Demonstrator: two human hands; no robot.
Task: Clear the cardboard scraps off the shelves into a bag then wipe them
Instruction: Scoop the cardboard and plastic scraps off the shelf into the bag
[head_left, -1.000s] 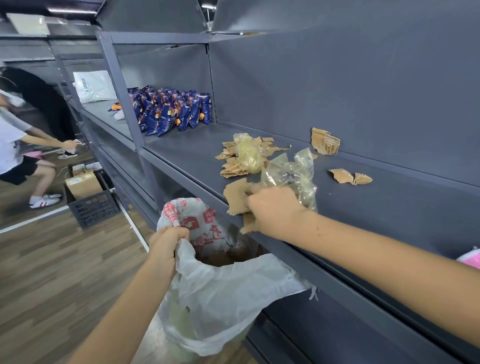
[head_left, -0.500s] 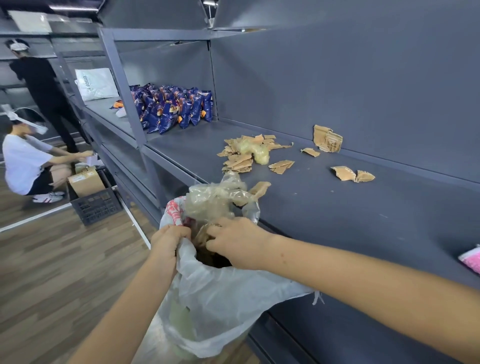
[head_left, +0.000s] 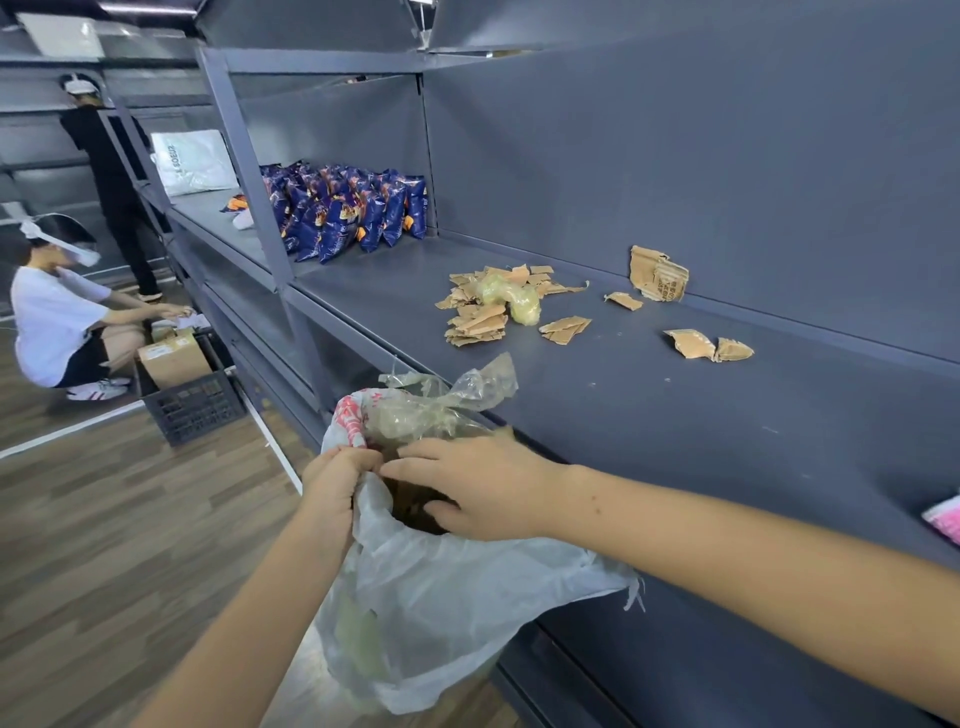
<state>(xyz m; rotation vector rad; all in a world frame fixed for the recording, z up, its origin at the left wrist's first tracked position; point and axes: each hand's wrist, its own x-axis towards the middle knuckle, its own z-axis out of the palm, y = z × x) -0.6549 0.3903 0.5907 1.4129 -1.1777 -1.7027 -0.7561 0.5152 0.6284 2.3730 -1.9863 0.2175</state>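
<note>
Holding the bag mouth just below the shelf edge so loads drop straight in. Left grip pinches the rim. Right grip lies wide over the opening, holding nothing. Scraps lie piled farther back on the shelf. Wiping not yet begun.

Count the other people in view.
2. A crouching person by the crate at far left; a standing person behind them, at the shelving. Others may be hidden.

on shelf: snack packs far left, scrap pile centre, loose scraps right of it, one piece against back wall. before shelf edge: bag, plastic wrap in mouth.
</note>
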